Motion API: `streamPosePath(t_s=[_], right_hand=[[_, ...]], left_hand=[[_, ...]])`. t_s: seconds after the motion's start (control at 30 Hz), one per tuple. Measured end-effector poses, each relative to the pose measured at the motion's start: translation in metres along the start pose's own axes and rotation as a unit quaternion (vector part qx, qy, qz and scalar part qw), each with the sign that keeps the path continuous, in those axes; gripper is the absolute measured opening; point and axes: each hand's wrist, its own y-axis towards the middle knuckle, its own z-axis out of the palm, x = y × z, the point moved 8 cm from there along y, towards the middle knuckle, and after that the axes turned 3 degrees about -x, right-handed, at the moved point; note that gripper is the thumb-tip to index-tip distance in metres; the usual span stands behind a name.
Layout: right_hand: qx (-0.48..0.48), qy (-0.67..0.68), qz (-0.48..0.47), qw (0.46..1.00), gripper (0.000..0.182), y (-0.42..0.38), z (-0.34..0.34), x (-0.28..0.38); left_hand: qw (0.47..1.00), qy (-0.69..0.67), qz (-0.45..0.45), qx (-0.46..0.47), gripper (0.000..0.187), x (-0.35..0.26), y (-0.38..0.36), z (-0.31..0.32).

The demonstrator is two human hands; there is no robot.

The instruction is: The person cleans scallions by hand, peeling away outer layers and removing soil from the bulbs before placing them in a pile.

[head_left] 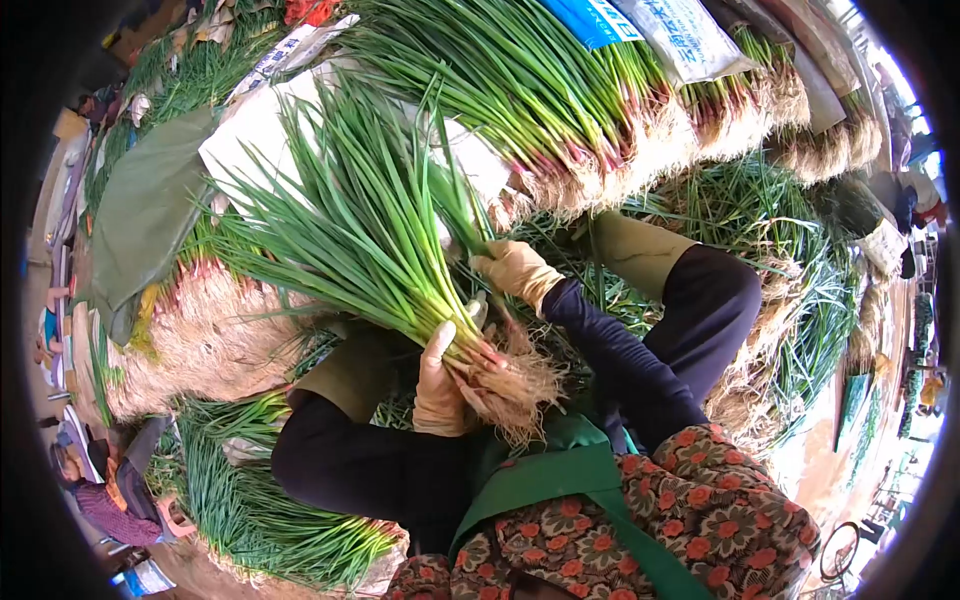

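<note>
My left hand (438, 388), in a pale glove, is wrapped round a thick bunch of green onions (400, 250) just above the roots. The leaves fan out toward the upper left, and the tangled roots (520, 390) point down to the right. My right hand (518, 272), gloved too, is closed at the right side of the bunch on a few green onion stalks (458, 205). Their leaves rise above the glove and look blurred. The bunch stands over my lap, between my bent knees.
Stacked green onions (520, 80) lie ahead, roots toward me, with printed plastic bags (675, 35) on top. A rooty pile (215, 330) under a dark green sheet (150, 210) stands at left. Loose onions (270, 490) lie lower left, more (810, 320) at right. A person (115, 510) sits far left.
</note>
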Motion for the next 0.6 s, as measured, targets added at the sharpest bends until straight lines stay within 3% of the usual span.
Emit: streamPosePath(t_s=[0.03, 0.07, 0.1, 0.17, 0.2, 0.23, 0.27, 0.3, 0.33, 0.4, 0.43, 0.47, 0.53, 0.57, 0.6], right_hand=[[0.066, -0.115, -0.025, 0.991, 0.041, -0.006, 0.006, 0.012], [0.072, -0.211, -0.125, 0.967, 0.026, -0.023, 0.009, 0.040], [0.053, -0.327, -0.161, 0.930, 0.025, -0.027, 0.024, 0.034], [-0.006, -0.486, -0.246, 0.839, 0.032, -0.029, 0.049, 0.024], [0.011, -0.312, -0.169, 0.935, 0.033, -0.029, 0.044, 0.009], [0.027, -0.124, -0.084, 0.988, 0.034, -0.038, 0.029, 0.015], [0.044, 0.068, 0.004, 0.997, 0.035, -0.047, 0.025, 0.014], [0.027, 0.281, 0.118, 0.952, 0.026, -0.049, 0.042, -0.012], [0.009, 0.374, 0.179, 0.910, 0.023, -0.054, 0.045, -0.012], [-0.073, 0.388, 0.040, 0.918, 0.023, -0.038, 0.030, -0.018], [-0.149, 0.578, 0.198, 0.777, 0.023, -0.040, 0.028, -0.049], [-0.156, 0.584, 0.220, 0.766, 0.026, -0.033, 0.018, -0.068], [-0.040, 0.559, 0.259, 0.786, 0.028, -0.031, 0.027, -0.073], [0.052, 0.542, 0.205, 0.813, 0.029, -0.033, 0.030, -0.040], [0.114, 0.585, 0.171, 0.785, 0.031, -0.036, 0.044, -0.017]], left_hand=[[1.000, 0.001, -0.023, 0.007, 0.047, 0.007, 0.006, -0.001], [0.999, 0.004, -0.044, 0.016, 0.042, 0.015, 0.012, -0.005], [0.997, -0.027, -0.055, -0.042, 0.033, 0.023, 0.016, -0.013], [0.998, 0.033, -0.044, -0.025, 0.031, 0.024, 0.018, -0.027], [0.998, 0.046, -0.033, -0.023, 0.032, 0.018, 0.011, -0.018], [0.999, 0.025, -0.017, -0.023, 0.034, 0.014, 0.008, -0.017], [1.000, 0.002, -0.001, -0.022, 0.035, 0.009, 0.005, -0.010], [1.000, -0.008, 0.026, -0.011, 0.039, 0.004, 0.004, 0.000], [0.998, -0.041, 0.021, -0.033, 0.043, 0.006, 0.003, -0.001], [0.996, -0.072, 0.032, -0.050, 0.045, 0.007, 0.002, -0.013], [0.999, -0.033, 0.014, 0.017, 0.046, -0.001, -0.009, 0.010], [0.975, -0.205, 0.010, 0.083, 0.047, 0.001, -0.010, 0.029], [0.949, -0.263, 0.016, 0.176, 0.051, -0.004, -0.015, 0.033], [0.943, -0.284, 0.015, 0.175, 0.052, -0.003, -0.018, 0.038], [0.942, -0.275, -0.008, 0.192, 0.051, 0.000, -0.013, 0.034]])
